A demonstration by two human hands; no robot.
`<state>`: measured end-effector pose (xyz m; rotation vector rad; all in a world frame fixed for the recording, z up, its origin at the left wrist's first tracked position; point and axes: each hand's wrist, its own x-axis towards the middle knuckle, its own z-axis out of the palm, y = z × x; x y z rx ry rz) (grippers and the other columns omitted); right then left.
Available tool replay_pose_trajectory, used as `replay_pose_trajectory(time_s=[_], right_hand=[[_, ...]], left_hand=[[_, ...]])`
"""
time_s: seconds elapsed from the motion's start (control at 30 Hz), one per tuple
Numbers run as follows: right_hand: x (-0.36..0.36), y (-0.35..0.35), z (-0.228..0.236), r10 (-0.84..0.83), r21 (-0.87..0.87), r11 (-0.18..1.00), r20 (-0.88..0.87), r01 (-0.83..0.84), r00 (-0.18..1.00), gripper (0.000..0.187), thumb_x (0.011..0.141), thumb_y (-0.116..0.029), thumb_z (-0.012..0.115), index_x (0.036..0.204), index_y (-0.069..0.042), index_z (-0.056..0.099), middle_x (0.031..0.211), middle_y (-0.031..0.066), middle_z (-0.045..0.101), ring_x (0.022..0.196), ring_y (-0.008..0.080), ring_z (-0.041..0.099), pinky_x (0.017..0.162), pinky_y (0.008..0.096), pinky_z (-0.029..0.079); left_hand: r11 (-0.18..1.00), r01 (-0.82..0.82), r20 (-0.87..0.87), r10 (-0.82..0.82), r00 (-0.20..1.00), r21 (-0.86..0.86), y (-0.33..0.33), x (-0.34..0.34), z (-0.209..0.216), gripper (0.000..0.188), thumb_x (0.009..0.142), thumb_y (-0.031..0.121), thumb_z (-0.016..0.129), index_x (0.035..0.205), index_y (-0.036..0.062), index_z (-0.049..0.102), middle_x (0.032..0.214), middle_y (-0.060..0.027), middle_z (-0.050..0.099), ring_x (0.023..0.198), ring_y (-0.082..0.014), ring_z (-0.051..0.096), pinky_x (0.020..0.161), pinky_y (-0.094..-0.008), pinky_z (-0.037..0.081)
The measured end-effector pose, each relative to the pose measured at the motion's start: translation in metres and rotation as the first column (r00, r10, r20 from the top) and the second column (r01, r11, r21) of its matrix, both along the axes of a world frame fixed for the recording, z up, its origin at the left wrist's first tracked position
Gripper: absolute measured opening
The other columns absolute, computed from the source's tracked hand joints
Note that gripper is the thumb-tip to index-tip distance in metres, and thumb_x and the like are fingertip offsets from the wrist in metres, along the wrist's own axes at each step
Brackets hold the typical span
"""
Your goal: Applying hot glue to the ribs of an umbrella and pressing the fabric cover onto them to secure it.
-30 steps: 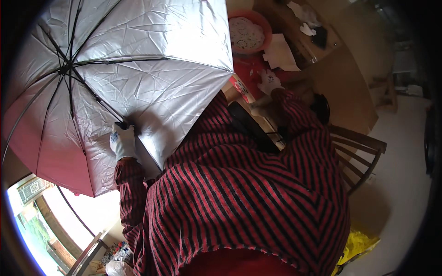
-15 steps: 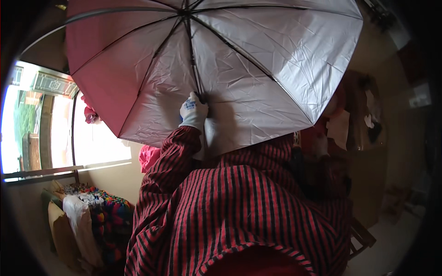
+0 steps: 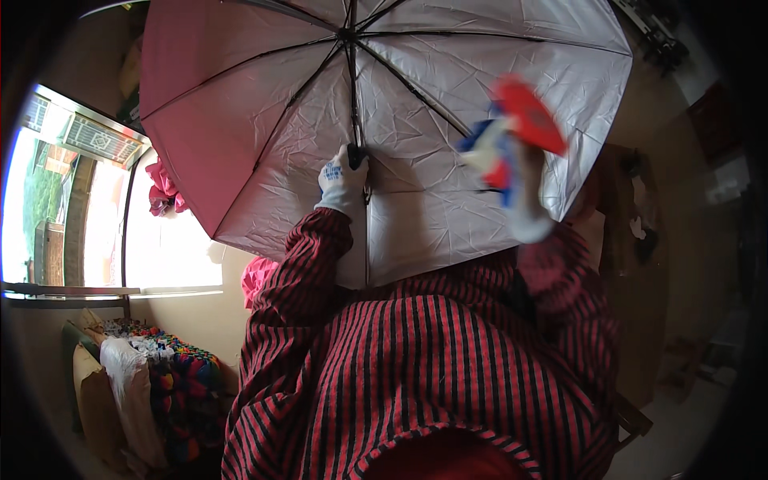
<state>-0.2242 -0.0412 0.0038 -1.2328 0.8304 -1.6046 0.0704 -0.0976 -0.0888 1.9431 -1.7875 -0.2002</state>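
An opened umbrella (image 3: 448,200) spreads in front of me, its silver-grey inside toward me and its left panels pinkish. Its thin dark shaft and ribs meet at a hub (image 3: 346,35) near the top. My left hand (image 3: 342,180), in a white glove with blue print, is closed on the umbrella by a black part of the shaft (image 3: 355,156). Over the right side of the canopy, my right hand (image 3: 526,200), also in a light glove, is smeared by motion. It holds up a blurred red, white and blue thing (image 3: 512,132) whose kind I cannot make out.
Bright window panes (image 3: 172,248) stand at the left. Below them are a multicoloured bundle (image 3: 188,376) and upright wrapped packages (image 3: 128,384). Pink cloth (image 3: 258,280) shows beside my left sleeve. A brown table (image 3: 640,320) stretches along the right, with a wooden chair part (image 3: 632,420) low down.
My right hand has come up from the lower right, bringing the red, white and blue thing in front of the canopy. The umbrella and left hand have shifted slightly right in the picture.
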Motion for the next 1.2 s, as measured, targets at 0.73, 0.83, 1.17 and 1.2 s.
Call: replay_pose_trajectory(time_s=[0.73, 0.83, 1.17, 1.2], right_hand=[[0.158, -0.071, -0.071, -0.043, 0.317, 0.946, -0.075, 0.065, 0.996, 0.029, 0.081, -0.026, 0.062, 0.066, -0.001, 0.058, 0.055, -0.0008, 0.054, 0.048, 0.0090, 0.050, 0.046, 0.0303, 0.039], [0.159, -0.070, -0.071, -0.045, 0.350, 0.934, -0.079, 0.070, 0.996, 0.030, 0.081, -0.027, 0.062, 0.066, -0.001, 0.059, 0.055, -0.0002, 0.054, 0.049, 0.0091, 0.051, 0.046, 0.0302, 0.040], [0.155, -0.078, -0.080, 0.060, 0.404, 0.914, -0.061, -0.031, 0.996, 0.028, 0.081, -0.027, 0.064, 0.073, 0.000, 0.061, 0.061, 0.0007, 0.057, 0.054, 0.0095, 0.055, 0.049, 0.0298, 0.043], [0.153, -0.079, -0.079, 0.072, 0.411, 0.911, -0.051, -0.045, 0.996, 0.027, 0.081, -0.027, 0.064, 0.077, 0.000, 0.063, 0.064, 0.0015, 0.059, 0.056, 0.0094, 0.056, 0.050, 0.0297, 0.043]], left_hand=[[0.997, 0.049, -0.711, 0.008, 0.703, 0.059, -0.058, 0.004, 0.017, 0.015, 0.082, 0.015, 0.062, 0.088, 0.0027, 0.069, 0.070, -0.0065, 0.067, 0.060, -0.0136, 0.062, 0.055, -0.0289, 0.048], [0.996, 0.053, -0.717, 0.012, 0.697, 0.068, -0.058, 0.003, 0.017, 0.016, 0.083, 0.015, 0.062, 0.087, 0.0019, 0.069, 0.069, -0.0061, 0.067, 0.060, -0.0125, 0.061, 0.054, -0.0284, 0.047], [0.995, -0.056, -0.717, 0.100, 0.689, 0.085, -0.060, 0.000, 0.012, 0.015, 0.083, 0.013, 0.062, 0.083, 0.0004, 0.069, 0.068, -0.0054, 0.066, 0.060, -0.0112, 0.060, 0.054, -0.0275, 0.046], [0.998, -0.022, -0.724, 0.055, 0.688, 0.055, -0.060, 0.000, 0.012, 0.015, 0.083, 0.013, 0.062, 0.083, 0.0004, 0.069, 0.068, -0.0054, 0.066, 0.060, -0.0112, 0.060, 0.054, -0.0275, 0.046]])
